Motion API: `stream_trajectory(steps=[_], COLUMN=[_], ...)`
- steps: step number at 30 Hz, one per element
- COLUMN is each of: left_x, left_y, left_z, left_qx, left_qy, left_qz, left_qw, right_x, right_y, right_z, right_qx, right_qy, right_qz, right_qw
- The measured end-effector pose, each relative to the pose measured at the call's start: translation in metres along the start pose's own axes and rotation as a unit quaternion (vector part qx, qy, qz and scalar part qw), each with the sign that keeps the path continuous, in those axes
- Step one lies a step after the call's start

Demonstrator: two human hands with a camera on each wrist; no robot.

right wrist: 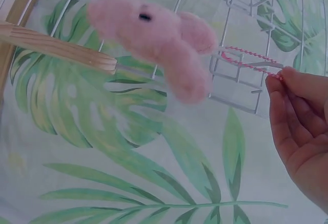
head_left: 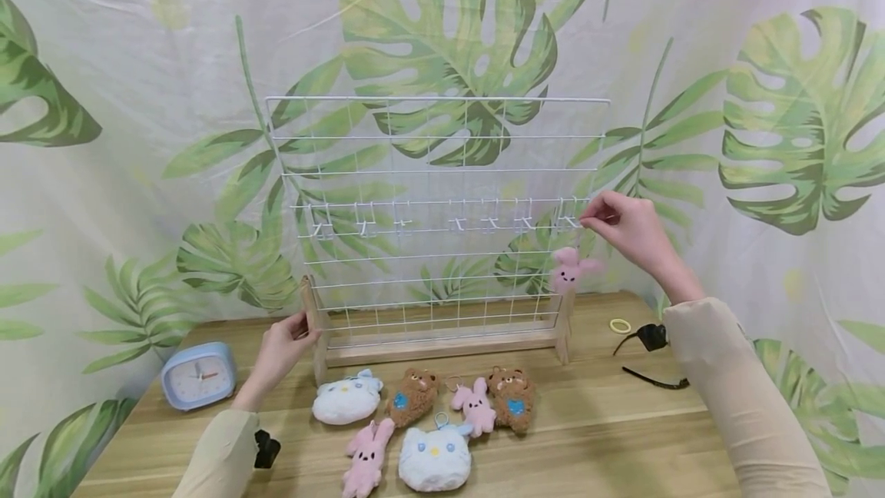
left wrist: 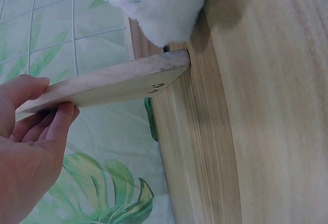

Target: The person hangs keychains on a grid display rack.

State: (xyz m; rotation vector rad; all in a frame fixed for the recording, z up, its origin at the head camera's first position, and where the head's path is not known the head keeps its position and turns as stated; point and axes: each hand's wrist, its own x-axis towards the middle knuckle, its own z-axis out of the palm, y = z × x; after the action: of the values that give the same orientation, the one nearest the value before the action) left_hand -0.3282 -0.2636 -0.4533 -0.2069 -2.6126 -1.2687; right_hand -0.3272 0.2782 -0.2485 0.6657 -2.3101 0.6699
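My right hand pinches the pink bead chain of a pink plush bunny keychain between thumb and forefinger. The chain loops over the rightmost white hook on the wire grid rack, and the bunny dangles below in front of the grid. In the right wrist view, the fingertips sit right at the hook's tip. My left hand grips the rack's left wooden upright, thumb on one face and fingers on the other. A white plush lies beside that upright's foot.
In front of the rack lie two brown bear plushes, two pink bunnies and two white cat plushes. A blue alarm clock stands at left. At right are a yellow ring and a black strap. Several more hooks line the grid.
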Motion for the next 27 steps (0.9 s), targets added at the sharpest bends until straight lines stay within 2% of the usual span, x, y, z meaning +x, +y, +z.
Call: stream_trajectory(steps=[11, 21, 27], left_x=[0.000, 0.002, 0.000], left_y=[0.000, -0.001, 0.000], left_z=[0.002, 0.002, 0.000], left_qx=[0.010, 0.007, 0.007], left_qy=[0.000, 0.005, 0.000], left_qz=[0.000, 0.004, -0.004], left_qw=[0.9999, 1.0000, 1.0000], right_x=[0.009, 0.007, -0.005], right_y=[0.020, 0.024, 0.021], right_z=[0.011, 0.014, 0.010], right_qx=[0.022, 0.049, 0.057], right_qy=[-0.048, -0.038, -0.040], right_qz=[0.063, 0.064, 0.084], right_qw=[0.9966, 0.9960, 0.9940])
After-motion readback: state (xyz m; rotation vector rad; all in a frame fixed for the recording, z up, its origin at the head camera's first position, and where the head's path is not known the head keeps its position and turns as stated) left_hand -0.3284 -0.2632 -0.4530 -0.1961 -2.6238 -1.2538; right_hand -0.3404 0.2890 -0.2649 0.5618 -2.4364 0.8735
